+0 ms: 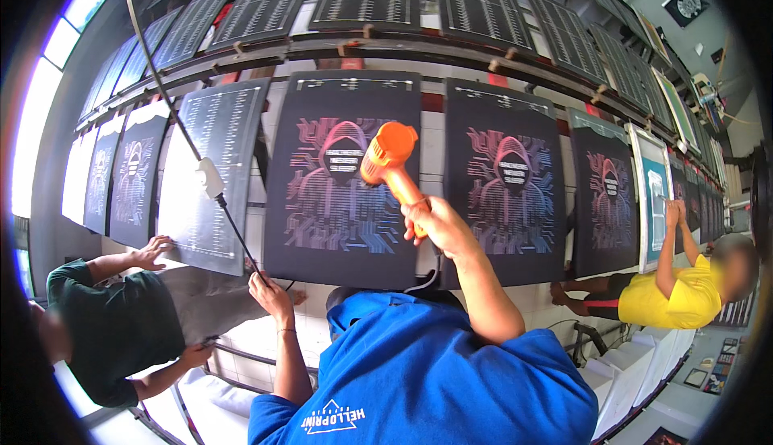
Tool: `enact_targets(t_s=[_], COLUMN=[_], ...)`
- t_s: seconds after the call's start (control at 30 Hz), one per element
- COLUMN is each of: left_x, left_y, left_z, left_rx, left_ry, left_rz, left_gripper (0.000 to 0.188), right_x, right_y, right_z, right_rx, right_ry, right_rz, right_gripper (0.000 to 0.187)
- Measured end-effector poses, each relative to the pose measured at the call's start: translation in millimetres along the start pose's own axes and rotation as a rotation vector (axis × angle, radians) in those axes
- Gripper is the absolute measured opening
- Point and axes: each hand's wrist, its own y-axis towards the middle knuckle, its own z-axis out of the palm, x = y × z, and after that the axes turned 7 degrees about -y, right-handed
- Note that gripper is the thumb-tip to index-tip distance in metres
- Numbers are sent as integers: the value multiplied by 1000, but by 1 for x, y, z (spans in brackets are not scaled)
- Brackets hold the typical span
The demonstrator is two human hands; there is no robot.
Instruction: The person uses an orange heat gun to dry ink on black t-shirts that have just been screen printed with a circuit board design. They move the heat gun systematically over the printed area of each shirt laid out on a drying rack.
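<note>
In my right hand (441, 226) is an orange heat gun (392, 155), its handle gripped and its nozzle over a black printed shirt (348, 235). The shirt lies flat on a board and bears a hooded figure in pink and blue lines. From the heat gun's handle a dark cord (436, 272) runs down toward my body. My left hand (272, 293) closes its fingers round a black cable (237, 231). Higher on that cable hangs a white socket block (210, 178), over a bare, shiny marked board (216, 155).
Another printed black shirt (507, 240) lies to the right. A person in dark green (113, 324) stands at the left, one hand by the bare board. At the far right, a person in yellow (668, 292) holds a white-framed screen (654, 203). Metal rails (386, 49) carry more boards behind.
</note>
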Motion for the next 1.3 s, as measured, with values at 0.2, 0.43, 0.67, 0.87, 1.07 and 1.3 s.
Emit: enact_targets(t_s=[0.2, 0.43, 0.67, 0.87, 1.07, 1.3], left_x=[-101, -161, -188, -193, -200, -194], left_y=[-106, -153, -155, -152, -147, -149], left_z=[42, 77, 110, 111, 111, 115], left_rx=[6, 1, -177, -210, -229, -248], left_ry=[-28, -24, -3, 33, 29, 100], left_rz=[5, 68, -66, -120, -146, -152], left_gripper=[30, 34, 36, 37, 32, 30], right_x=[-22, 0, 29, 5, -1, -1], right_y=[-133, -188, -157, -111, -100, -94], right_z=[-120, -253, -322, -318, -308, -307], right_rx=[49, -116, -221, -241, -202, -194], right_ry=[141, 73, -47, -15, -43, -100], right_rz=[91, 69, 14, 11, 19, 33], right_gripper=[31, 34, 41, 33, 31, 29])
